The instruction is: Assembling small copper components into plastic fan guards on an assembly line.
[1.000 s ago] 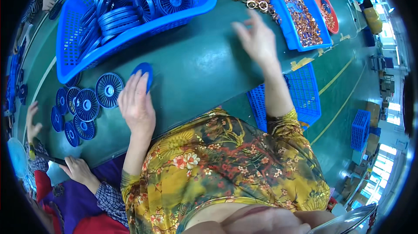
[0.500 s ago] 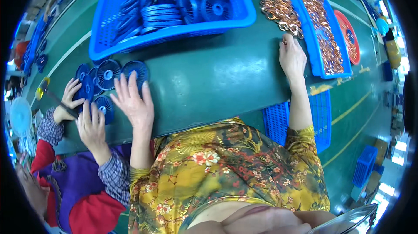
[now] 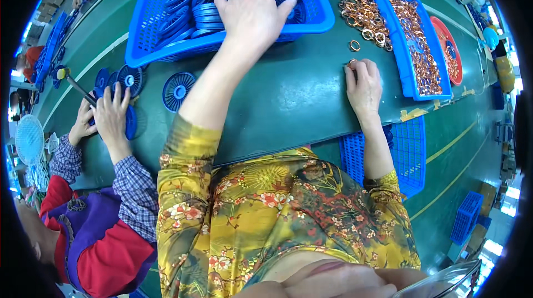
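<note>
My left hand [image 3: 249,16] is over the near rim of a large blue basket [image 3: 194,49] at the back. Its fingers reach onto blue spoked discs [image 3: 208,16] heaped inside, thumb held apart; the fingertips are partly hidden, and I see nothing gripped. On the green table at the right, my right hand [image 3: 364,88] is closed, with a copper-coloured ring [image 3: 352,62] showing at its fingertips. Just beyond it lies a single ring [image 3: 355,45], near a loose pile of such rings [image 3: 363,12]. One spoked disc [image 3: 179,91] lies flat beside my left forearm.
A blue tray of rings [image 3: 413,48] and a red round tray [image 3: 447,54] stand at the right. On the left, a co-worker's hands [image 3: 111,112] hold a dark-shafted tool [image 3: 78,84] among more discs [image 3: 131,80]. A blue crate [image 3: 410,151] sits below the table edge.
My left hand has gone from the discs beside the co-worker up and right to the basket. My right hand has drawn slightly back from the ring pile, and one ring now lies apart.
</note>
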`<state>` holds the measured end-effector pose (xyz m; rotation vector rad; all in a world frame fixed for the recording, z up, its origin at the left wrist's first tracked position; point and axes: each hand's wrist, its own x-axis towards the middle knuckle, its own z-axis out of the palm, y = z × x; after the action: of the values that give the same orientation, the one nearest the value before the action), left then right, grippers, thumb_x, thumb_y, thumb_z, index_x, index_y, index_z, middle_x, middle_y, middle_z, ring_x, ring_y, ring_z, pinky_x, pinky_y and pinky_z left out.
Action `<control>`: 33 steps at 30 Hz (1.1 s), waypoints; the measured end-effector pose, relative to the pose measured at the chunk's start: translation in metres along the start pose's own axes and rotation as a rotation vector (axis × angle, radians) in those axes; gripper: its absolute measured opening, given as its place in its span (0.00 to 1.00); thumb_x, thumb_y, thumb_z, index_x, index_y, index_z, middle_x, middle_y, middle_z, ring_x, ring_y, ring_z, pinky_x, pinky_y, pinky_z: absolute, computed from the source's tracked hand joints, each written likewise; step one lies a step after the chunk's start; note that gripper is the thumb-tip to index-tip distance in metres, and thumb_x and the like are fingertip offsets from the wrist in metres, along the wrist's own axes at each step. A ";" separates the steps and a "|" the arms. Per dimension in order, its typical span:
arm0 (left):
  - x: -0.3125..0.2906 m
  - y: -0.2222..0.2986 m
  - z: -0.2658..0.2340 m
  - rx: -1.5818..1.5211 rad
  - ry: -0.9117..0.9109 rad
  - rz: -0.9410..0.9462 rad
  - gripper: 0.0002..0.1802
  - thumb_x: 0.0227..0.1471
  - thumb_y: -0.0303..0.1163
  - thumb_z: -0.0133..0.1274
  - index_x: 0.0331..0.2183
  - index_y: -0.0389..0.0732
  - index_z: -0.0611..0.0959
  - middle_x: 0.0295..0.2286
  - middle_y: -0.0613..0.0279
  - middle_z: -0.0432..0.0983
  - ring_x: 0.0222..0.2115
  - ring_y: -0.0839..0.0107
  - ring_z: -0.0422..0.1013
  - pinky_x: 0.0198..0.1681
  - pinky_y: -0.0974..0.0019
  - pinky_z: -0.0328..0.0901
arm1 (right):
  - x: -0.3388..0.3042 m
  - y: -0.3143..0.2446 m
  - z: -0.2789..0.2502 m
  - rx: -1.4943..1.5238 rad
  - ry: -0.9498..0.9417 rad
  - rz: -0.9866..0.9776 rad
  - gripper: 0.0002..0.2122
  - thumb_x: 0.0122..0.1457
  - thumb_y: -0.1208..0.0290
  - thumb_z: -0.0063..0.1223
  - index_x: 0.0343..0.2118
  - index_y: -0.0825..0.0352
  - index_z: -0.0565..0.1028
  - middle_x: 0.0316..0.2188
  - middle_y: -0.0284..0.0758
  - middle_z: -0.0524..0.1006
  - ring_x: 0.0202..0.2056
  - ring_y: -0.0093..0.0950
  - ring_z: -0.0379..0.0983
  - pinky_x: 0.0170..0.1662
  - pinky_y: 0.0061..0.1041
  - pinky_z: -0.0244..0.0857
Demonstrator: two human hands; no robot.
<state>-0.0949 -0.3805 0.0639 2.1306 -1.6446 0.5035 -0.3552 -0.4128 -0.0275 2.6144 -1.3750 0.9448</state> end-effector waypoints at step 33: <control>-0.164 0.006 -0.002 -1.418 -0.286 -0.542 0.23 0.64 0.45 0.39 0.38 0.34 0.77 0.28 0.66 0.73 0.28 0.79 0.65 0.34 0.73 0.62 | -0.015 -0.080 -0.022 0.566 0.205 -0.490 0.13 0.39 0.78 0.67 0.30 0.64 0.77 0.28 0.31 0.75 0.29 0.30 0.72 0.31 0.27 0.67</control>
<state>-0.1402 -0.2458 -0.0174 1.3565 -0.8716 -0.9165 -0.3119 -0.3471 0.0014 2.8862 -0.4120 1.6212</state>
